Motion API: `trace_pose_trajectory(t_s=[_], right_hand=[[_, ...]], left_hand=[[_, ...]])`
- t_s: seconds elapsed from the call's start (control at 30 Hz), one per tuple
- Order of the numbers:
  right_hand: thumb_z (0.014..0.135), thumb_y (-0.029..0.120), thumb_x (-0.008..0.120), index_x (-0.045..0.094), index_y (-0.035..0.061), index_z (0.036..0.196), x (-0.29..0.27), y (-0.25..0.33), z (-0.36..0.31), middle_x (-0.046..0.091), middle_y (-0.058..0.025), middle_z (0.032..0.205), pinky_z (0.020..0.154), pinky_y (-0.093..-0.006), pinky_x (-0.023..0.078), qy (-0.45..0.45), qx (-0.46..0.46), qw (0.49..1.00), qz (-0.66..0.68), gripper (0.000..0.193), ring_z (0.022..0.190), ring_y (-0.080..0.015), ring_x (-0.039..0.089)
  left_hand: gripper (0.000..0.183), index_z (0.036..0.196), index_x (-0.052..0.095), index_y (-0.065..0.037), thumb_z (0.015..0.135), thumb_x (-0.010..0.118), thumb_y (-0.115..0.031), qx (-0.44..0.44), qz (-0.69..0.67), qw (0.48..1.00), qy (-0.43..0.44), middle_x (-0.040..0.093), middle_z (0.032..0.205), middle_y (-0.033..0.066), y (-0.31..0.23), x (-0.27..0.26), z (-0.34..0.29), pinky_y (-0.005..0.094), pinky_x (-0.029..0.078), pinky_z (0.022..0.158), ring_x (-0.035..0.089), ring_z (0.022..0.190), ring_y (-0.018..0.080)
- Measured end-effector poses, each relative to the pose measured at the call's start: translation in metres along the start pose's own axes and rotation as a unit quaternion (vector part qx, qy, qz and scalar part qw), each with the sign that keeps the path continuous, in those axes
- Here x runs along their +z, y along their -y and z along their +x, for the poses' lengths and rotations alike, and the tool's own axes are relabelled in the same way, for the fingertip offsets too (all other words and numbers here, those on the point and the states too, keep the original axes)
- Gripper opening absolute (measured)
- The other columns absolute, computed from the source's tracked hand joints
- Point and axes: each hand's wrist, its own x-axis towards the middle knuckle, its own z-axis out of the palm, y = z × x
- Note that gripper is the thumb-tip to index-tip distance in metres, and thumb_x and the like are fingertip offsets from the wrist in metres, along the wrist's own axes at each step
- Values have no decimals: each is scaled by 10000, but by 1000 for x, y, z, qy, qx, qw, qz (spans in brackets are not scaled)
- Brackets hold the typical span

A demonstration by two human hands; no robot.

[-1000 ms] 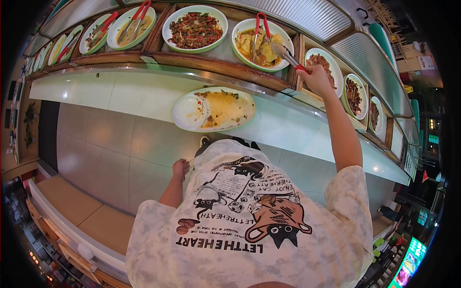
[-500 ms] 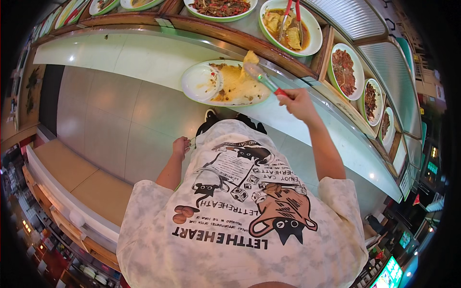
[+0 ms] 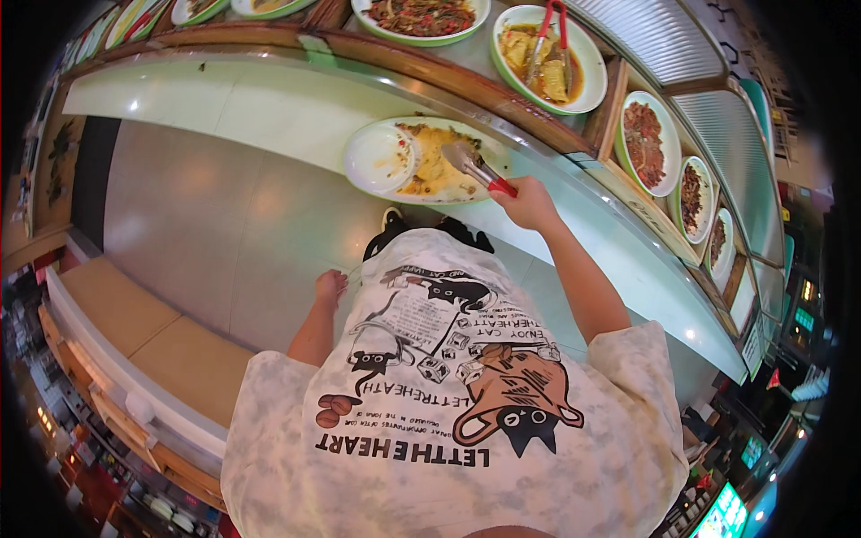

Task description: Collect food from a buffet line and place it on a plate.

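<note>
Right hand has its fingers wrapped round some red-handled metal tongs, the heads over the saucy right part of the oval white plate on the tabletop (can't tell if they're touching the sauce). Left hand hangs nearer the body than the plate, loosely curled, can't tell if it's holding anything, and a bowl of yellow pieces sits beyond the plate's right end.
</note>
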Motion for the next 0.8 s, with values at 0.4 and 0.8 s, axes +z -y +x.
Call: trace_pose_trajectory(t_s=[0.4,0.8], right_hand=[[735,299,605,616,3,826,-158,-16,12,591,-189,682,628,-375,448,-129,28,986,-105,310,687,-303,596],[738,354,587,536,-49,938,-152,5,66,588,-210,904,717,-400,452,-97,85,952,-279,453,853,-331,574]], left_hand=[[166,874,548,-84,768,469,-185,-8,15,1000,6,586,750,22,-18,10,15,270,411,565,534,634,125],[87,767,523,-65,765,477,-138,-12,50,999,13,544,648,26,14,-4,10,227,382,437,508,516,114]])
